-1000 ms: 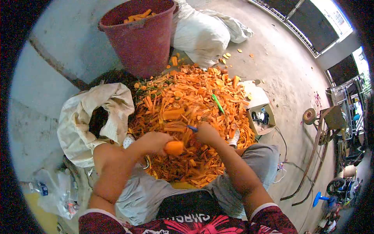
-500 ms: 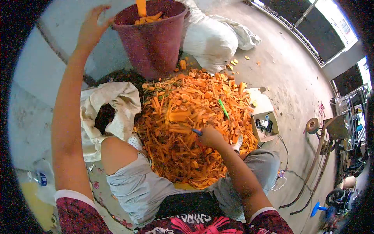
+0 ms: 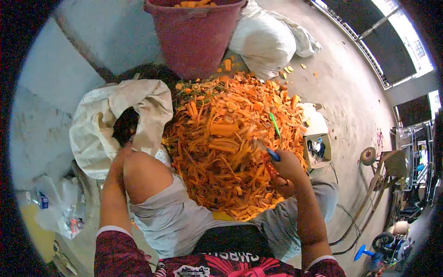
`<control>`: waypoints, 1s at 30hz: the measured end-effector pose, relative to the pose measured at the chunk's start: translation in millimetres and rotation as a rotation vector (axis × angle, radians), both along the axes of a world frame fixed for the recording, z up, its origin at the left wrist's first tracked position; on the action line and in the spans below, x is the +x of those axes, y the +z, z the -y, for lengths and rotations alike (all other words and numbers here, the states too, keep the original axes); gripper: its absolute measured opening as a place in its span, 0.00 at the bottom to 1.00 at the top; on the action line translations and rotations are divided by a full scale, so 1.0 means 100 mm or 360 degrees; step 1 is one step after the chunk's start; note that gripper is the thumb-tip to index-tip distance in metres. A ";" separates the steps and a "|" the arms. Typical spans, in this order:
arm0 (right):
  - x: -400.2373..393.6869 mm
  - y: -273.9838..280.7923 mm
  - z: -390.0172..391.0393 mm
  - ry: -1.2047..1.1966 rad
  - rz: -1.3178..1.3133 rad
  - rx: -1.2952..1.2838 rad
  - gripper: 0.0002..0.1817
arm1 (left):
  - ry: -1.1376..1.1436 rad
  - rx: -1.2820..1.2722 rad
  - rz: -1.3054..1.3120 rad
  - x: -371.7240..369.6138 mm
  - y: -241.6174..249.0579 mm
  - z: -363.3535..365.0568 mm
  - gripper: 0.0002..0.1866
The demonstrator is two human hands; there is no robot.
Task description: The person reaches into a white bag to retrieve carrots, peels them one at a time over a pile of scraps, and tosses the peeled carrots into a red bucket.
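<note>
My left hand (image 3: 125, 151) reaches over my knee to the mouth of an off-white woven sack (image 3: 92, 124). Its fingers go into the dark opening, so their grip is hidden. In my right hand (image 3: 290, 167) is a blue-handled tool (image 3: 273, 154); the fingers are closed round it, and its working end is too blurred to make out. That hand is above the right side of a large heap of orange carrot peelings (image 3: 230, 171). Peeled carrots (image 3: 224, 129) lie on top of the heap. A slim green object (image 3: 275, 125) rests among the peelings.
A maroon bucket (image 3: 196, 41) with orange pieces inside stands behind the heap. White sacks (image 3: 263, 41) lean beside it. To the right are a small open box (image 3: 317, 150) and a hand trolley (image 3: 385, 161). Plastic bags (image 3: 57, 207) lie at my left.
My left hand has come down from beside the bucket rim to the sack. The carrot above the bucket is gone from there. My right hand has moved right with the blue-handled tool.
</note>
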State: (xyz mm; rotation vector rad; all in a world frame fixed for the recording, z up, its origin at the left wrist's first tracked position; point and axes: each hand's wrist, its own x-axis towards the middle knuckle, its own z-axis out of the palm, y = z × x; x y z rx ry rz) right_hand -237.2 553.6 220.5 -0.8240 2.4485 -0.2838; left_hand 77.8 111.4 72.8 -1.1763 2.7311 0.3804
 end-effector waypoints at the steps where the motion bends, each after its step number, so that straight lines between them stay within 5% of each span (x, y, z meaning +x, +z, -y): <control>1: 0.00 0.03 -0.02 -0.0047 0.0008 -0.0057 0.09 | 0.0017 0.0005 0.0025 0.06 -0.03 -0.05 0.18; 10: -0.02 -0.16 -0.04 -0.0077 -0.0032 0.0007 0.10 | 0.0109 0.0087 0.0118 0.06 -0.09 0.06 0.20; 13: -0.04 -0.45 -0.16 -0.0269 -0.0023 -0.0291 0.08 | 0.0112 0.0085 0.0114 -0.02 -0.19 0.24 0.20; 15: -0.07 -0.50 -0.16 -0.0245 -0.0109 -0.0252 0.07 | 0.0100 0.0039 0.0066 -0.09 -0.40 0.42 0.21; 18: -0.15 -0.56 -0.15 -0.0347 -0.0069 -0.0332 0.07 | 0.0011 -0.0269 -0.0248 -0.04 -1.34 0.98 0.25; 23: -0.17 -0.73 -0.17 -0.0348 -0.0285 -0.0317 0.10 | 0.0110 0.0113 0.0260 -0.38 -0.81 0.63 0.25; 27: -0.13 -0.70 -0.01 -0.0382 -0.0287 -0.0295 0.10 | 0.0339 0.0560 0.0305 -0.39 -1.34 0.99 0.26; 30: -0.13 -0.72 0.05 -0.0351 -0.0271 -0.0337 0.10 | 0.0122 -0.0193 0.0477 -0.24 -1.88 1.13 0.31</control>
